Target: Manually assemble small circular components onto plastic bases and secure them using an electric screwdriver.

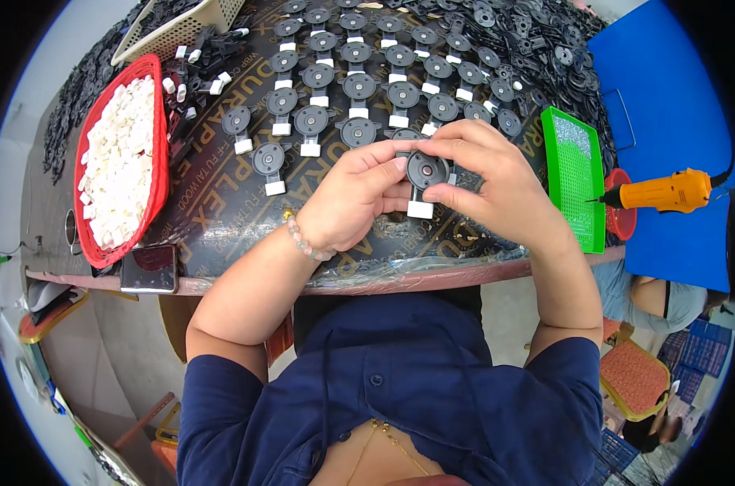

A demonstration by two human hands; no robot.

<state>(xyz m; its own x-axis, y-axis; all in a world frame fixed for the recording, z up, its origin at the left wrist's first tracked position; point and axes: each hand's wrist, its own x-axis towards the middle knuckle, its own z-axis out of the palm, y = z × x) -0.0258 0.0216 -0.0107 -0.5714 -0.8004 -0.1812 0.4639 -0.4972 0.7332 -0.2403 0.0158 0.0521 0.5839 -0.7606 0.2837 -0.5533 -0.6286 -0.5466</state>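
Between both hands, over the near part of the table, I hold a round black plastic part (pixel 427 171) with a white block (pixel 420 210) at its lower end. My left hand (pixel 366 190) pinches it from the left, thumb on the disc's edge. The fingers of my right hand (pixel 491 178) curl round its right side, with the thumb close to the stem. Several like parts, black discs with white blocks, lie in rows just beyond; one such part (pixel 269 159) rests left of my hands. My hands hide some of the nearest ones.
A red basket (pixel 163 138) of small white blocks stands left, near a phone (pixel 149 269). Black parts are heaped along the back, beside a beige basket (pixel 177 31). At right are a green tray (pixel 597 202) of small screws, a red bowl (pixel 624 219) and an orange electric screwdriver (pixel 663 193).
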